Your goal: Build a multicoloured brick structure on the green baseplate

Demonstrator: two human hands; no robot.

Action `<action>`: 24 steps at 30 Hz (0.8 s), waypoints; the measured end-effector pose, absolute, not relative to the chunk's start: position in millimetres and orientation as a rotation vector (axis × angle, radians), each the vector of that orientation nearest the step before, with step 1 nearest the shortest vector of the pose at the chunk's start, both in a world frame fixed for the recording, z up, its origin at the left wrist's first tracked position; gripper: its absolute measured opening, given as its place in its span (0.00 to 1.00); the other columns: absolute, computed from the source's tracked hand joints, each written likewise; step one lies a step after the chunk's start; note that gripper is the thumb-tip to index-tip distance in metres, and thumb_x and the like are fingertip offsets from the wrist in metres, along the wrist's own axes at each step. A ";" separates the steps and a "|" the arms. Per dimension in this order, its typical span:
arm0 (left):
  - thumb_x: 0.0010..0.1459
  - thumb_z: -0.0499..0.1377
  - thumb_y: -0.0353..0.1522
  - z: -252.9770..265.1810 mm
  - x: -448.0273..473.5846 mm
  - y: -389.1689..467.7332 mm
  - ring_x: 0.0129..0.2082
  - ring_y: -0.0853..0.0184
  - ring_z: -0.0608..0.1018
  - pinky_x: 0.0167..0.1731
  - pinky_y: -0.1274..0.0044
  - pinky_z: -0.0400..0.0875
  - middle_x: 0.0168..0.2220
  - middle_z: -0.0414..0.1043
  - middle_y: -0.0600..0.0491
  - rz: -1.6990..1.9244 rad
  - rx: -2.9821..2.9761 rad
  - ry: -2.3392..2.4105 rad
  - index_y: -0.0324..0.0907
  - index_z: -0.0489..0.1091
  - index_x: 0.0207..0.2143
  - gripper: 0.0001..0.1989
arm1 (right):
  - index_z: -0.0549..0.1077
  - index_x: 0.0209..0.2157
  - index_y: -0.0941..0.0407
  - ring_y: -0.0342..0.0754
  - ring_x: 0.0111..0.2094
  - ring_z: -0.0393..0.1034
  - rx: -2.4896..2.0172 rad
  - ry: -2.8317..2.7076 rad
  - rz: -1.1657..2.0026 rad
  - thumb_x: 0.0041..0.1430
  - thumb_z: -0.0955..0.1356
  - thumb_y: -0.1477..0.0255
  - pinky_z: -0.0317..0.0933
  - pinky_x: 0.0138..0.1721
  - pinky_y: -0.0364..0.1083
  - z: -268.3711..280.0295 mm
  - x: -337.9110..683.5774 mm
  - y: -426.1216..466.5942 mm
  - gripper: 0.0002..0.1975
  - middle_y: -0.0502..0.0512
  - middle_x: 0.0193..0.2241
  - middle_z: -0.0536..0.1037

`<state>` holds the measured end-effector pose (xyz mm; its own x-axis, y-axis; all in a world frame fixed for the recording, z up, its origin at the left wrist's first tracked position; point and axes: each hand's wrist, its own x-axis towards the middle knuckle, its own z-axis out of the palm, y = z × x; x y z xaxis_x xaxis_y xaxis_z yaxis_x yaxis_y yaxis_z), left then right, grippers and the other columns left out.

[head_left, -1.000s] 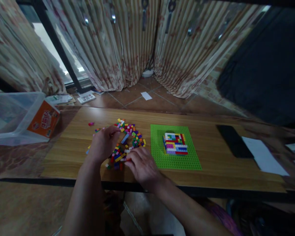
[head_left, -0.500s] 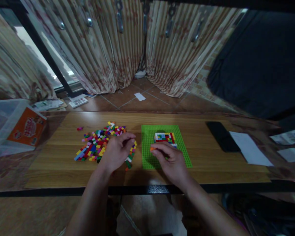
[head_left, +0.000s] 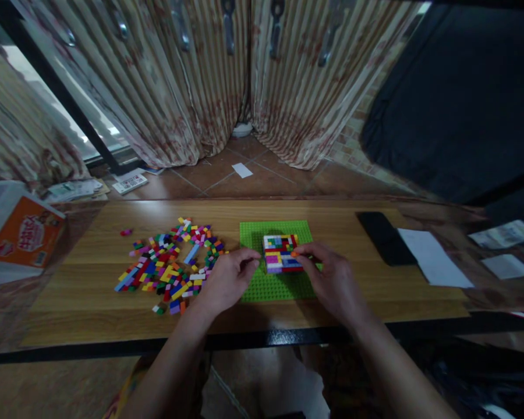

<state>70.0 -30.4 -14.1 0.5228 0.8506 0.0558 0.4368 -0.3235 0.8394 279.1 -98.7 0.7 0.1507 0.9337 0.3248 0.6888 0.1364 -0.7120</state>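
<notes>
Orange brick (head_left: pixel 294 254) pinched in right hand (head_left: pixel 332 279) fingertips, at the right top edge of the brick block (head_left: pixel 280 254), which sits mid green baseplate (head_left: pixel 275 285). Step looks like seating it; next needs stud alignment + press down. Left hand (head_left: pixel 227 279) loosely curled, holding nothing, touching baseplate's left edge. Loose brick pile (head_left: pixel 170 267) left of baseplate. Vs 0.5 s ago: right hand moved from block's front-left to its right; left hand left the pile.

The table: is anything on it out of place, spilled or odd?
One thing stands out a little: a single pink brick lies alone on the table, left of the loose brick pile. The pile is scattered but stays on the wood. The green plate lies square, and the block on it looks whole.
</notes>
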 end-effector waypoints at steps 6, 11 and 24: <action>0.60 0.53 0.32 -19.8 74.5 -31.8 0.28 0.68 0.76 0.30 0.78 0.67 0.29 0.76 0.54 0.601 1.897 1.046 0.42 0.75 0.38 0.11 | 0.76 0.35 0.51 0.51 0.43 0.69 -1.519 -1.759 0.374 0.61 0.67 0.72 0.64 0.46 0.52 -2.4 265.4 -100.6 0.05 0.54 0.37 0.75; 0.59 0.53 0.32 -18.2 74.1 -32.2 0.27 0.69 0.73 0.27 0.79 0.65 0.27 0.74 0.55 0.570 1.880 1.022 0.41 0.75 0.33 0.10 | 0.78 0.35 0.49 0.52 0.46 0.66 -1.493 -1.747 0.361 0.60 0.68 0.73 0.63 0.47 0.53 -13.7 252.8 -99.0 0.06 0.54 0.40 0.72; 0.59 0.53 0.33 -13.6 78.3 -36.2 0.28 0.70 0.71 0.29 0.78 0.64 0.27 0.71 0.55 0.521 1.853 0.973 0.39 0.73 0.31 0.10 | 0.78 0.31 0.51 0.51 0.44 0.66 -1.505 -1.691 0.255 0.56 0.71 0.74 0.63 0.46 0.52 -23.0 248.0 -97.6 0.04 0.54 0.40 0.73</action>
<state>78.3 -36.2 -13.6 0.5933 0.8032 -0.0538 0.4011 -0.2371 0.8848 248.0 -97.6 -23.0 0.0706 0.8941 0.4423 0.7240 0.2591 -0.6393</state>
